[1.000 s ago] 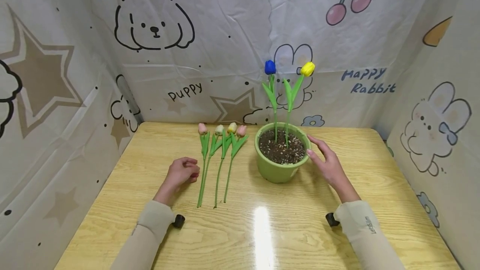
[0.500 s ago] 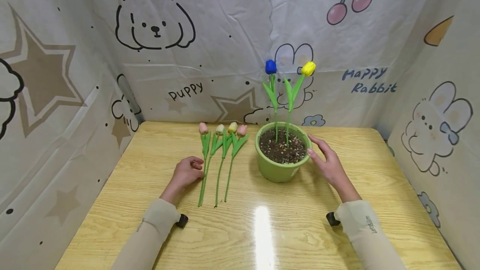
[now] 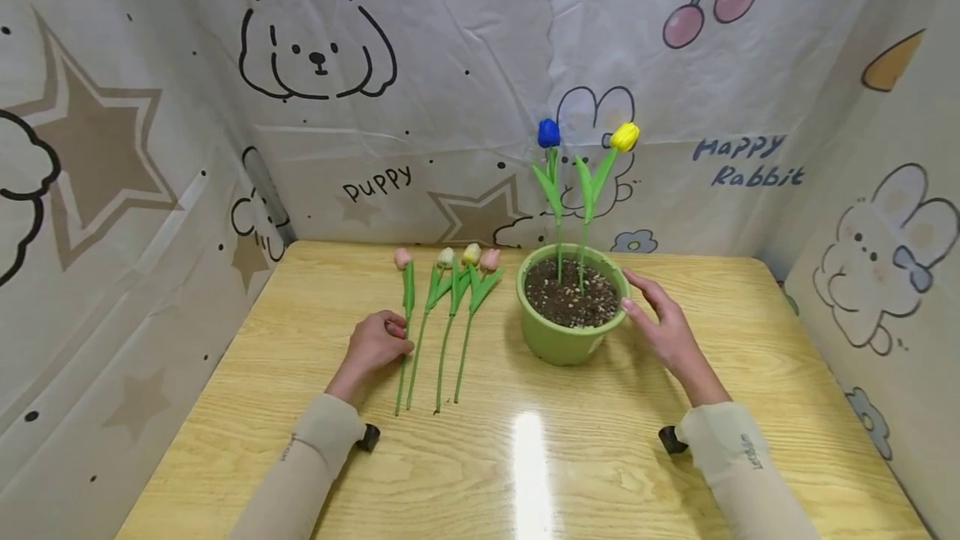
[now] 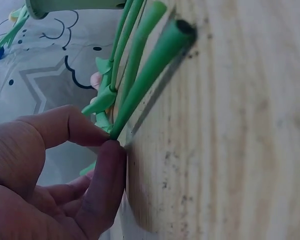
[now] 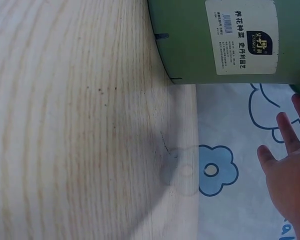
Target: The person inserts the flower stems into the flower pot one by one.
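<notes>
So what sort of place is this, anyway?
Probably a small indoor work booth, though the room beyond isn't shown. A wooden table is closed in by cartoon-printed sheeting, and on it a green pot of soil holds two upright tulips.

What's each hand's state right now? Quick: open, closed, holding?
Left hand: holding, pinching the leftmost pink tulip by its stem.
Right hand: open, touching the green pot near its top.
</notes>
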{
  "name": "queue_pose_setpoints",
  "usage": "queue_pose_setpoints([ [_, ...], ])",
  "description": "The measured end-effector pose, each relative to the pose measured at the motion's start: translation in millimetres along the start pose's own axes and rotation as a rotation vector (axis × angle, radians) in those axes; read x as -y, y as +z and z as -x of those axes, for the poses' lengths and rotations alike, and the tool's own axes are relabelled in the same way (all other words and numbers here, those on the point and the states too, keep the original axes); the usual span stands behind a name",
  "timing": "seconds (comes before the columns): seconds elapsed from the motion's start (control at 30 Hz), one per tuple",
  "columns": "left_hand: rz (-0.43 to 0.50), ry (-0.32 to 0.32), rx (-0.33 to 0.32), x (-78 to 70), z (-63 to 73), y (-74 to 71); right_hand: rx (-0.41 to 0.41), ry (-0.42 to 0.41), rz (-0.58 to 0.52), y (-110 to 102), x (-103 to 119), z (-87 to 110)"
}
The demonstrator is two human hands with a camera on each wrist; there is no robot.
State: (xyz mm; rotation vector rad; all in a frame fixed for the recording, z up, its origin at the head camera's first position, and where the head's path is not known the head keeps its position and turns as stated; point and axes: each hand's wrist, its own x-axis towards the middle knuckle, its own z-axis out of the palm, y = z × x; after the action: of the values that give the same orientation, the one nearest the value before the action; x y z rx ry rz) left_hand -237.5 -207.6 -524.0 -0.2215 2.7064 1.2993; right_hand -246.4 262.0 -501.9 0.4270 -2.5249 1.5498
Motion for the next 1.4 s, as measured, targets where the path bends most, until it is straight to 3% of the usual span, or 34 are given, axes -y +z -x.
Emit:
queue_pose_setpoints([
  [0.27, 0.263, -0.060, 0.043, 11.8, -0.2, -0.8, 0.005, 0.018, -0.003, 3.1, -1.2, -0.3],
  [0.63, 0.387, -0.056, 0.067, 9.2, -1.0, -13.1, -0.001, -0.011, -0.020, 1.8, 4.6, 0.3],
  [0.9, 0.392, 0.000, 0.064, -0.2, 3.8, -22.1, -0.007, -0.009, -0.010, 0.6, 3.0, -1.1],
  [1.1, 0.401, 0.013, 0.063, -5.2, 6.5, -21.0, -0.004, 0.009, 0.000, -0.3, 2.1, -0.1],
  [1.4, 0.437, 0.086, 0.047, -15.5, 9.5, -19.0, -0.016, -0.024, -0.001, 0.1, 0.0, -0.6],
])
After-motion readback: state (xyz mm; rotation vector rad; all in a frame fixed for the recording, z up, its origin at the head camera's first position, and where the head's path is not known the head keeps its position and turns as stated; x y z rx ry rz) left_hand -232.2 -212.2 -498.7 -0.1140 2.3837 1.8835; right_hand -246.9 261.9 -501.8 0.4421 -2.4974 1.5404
